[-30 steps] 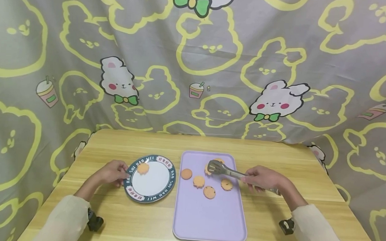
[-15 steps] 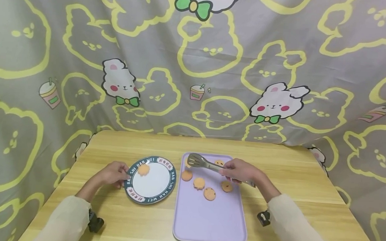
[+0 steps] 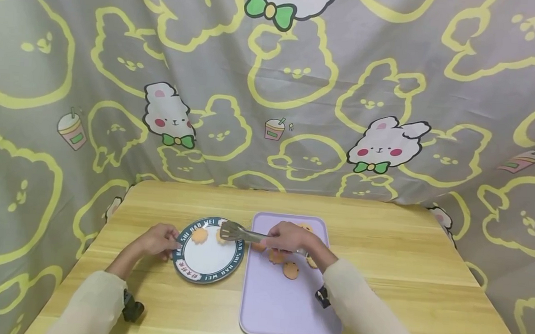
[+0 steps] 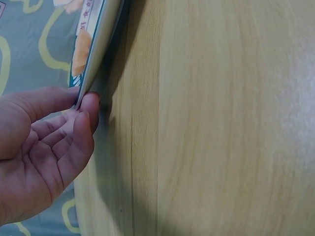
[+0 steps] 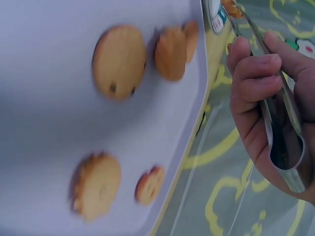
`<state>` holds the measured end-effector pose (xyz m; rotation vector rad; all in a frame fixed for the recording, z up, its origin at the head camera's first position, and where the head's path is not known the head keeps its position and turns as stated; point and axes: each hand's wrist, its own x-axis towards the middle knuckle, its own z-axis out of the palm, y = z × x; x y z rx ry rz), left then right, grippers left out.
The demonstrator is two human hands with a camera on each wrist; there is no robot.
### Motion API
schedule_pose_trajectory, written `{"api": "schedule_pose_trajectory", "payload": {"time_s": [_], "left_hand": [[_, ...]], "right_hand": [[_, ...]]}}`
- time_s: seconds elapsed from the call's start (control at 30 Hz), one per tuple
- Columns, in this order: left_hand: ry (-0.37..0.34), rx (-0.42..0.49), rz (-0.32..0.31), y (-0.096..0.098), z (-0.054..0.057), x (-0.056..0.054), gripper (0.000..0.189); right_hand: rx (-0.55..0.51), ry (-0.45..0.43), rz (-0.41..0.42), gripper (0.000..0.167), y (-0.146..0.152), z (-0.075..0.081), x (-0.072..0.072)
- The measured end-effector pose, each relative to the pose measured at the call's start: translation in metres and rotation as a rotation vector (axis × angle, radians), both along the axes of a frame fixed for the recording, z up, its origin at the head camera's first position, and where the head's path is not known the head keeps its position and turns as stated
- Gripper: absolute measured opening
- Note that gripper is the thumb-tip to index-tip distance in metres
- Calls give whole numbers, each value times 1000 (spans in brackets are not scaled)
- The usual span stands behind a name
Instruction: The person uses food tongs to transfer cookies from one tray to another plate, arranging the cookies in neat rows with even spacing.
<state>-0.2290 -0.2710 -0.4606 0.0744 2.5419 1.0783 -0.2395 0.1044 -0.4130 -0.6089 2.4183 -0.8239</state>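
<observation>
My left hand (image 3: 158, 240) pinches the left rim of a round plate (image 3: 205, 276) between thumb and fingers. The left wrist view shows the plate's edge (image 4: 93, 59) in that pinch, apparently raised a little from the table. A scalloped cookie (image 3: 199, 235) lies on the plate. Metal tongs (image 3: 245, 235) are gripped in my right hand (image 3: 288, 236), which is above the purple tray (image 3: 286, 311). Their tips hold another cookie (image 5: 232, 9) over the plate's right side; whether it touches the plate cannot be told. My right hand and forearm partly cover the tray's cookies.
Several cookies stay on the tray, among them a round dotted one (image 3: 291, 270) and a scalloped one (image 5: 98, 187). Plate and tray stand side by side on a wooden table (image 3: 406, 237). A patterned curtain (image 3: 232, 149) hangs behind the table.
My right hand has moved left with the tongs, carrying a cookie from the tray's far part to over the plate. My left hand has stayed at the plate's rim.
</observation>
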Motion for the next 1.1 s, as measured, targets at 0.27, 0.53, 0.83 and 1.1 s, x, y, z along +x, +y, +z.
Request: {"api": "schedule_pose_trajectory", "payload": {"time_s": [0.27,0.53,0.83,1.1], "left_hand": [[-6,9,3,-2,0,1,25],[-13,21,1,-2,0,1,23],[-9,-21,13,-2,-1,-1,23],[-6,-11,6,-3,0,0,23]], "right_hand": [[-11,-98,-28,38,-21,-6,0],[-3,-131,-29,41,-23,-8,2],[34,-42,-60,42,-16,-3,2],[-26,-16,-42,40,17,10,5]]}}
